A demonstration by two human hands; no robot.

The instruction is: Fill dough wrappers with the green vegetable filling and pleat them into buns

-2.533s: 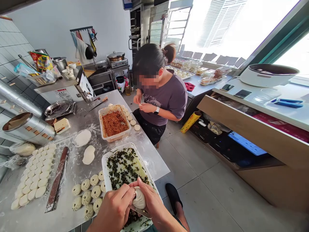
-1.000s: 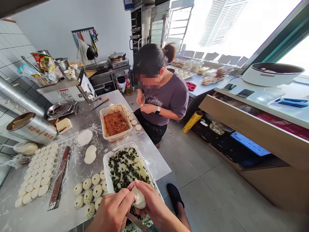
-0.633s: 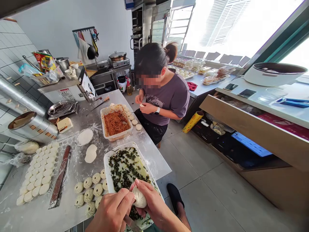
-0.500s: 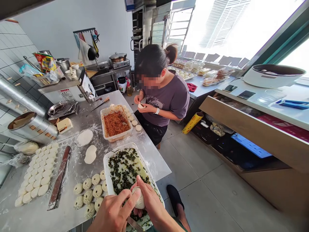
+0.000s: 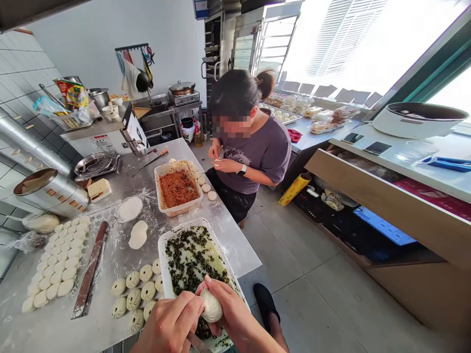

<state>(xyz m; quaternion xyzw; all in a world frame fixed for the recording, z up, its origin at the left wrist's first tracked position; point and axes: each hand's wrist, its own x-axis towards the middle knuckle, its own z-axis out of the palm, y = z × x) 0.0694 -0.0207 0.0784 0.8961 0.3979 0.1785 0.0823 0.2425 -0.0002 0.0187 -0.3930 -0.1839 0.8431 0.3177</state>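
A pleated dough bun (image 5: 211, 305) sits in my right hand (image 5: 235, 310), its fingers curled round the side and underneath. My left hand (image 5: 169, 316) pinches the bun's edge from the left with thumb and forefinger. A flat metal strip, like a filling spatula (image 5: 198, 342), sticks out below my left hand; its grip is hidden. Beneath both hands is a white tray (image 5: 167, 267) of chopped dark green filling (image 5: 187, 250). Left of it stand several finished pleated buns (image 5: 148, 290) with small holes on top.
Flattened dough pieces (image 5: 66, 255) lie in rows at left beside a wooden stick (image 5: 91, 267). A flour dish (image 5: 128, 209), a dough sheet (image 5: 138, 235) and a tub of reddish filling (image 5: 178, 189) are farther back. Across the table a co-worker (image 5: 253, 147) shapes dough.
The bun has turned in my hands, so more of its smooth pleated side shows. My left fingers have moved to its left edge. The co-worker's hands have shifted slightly round their dough.
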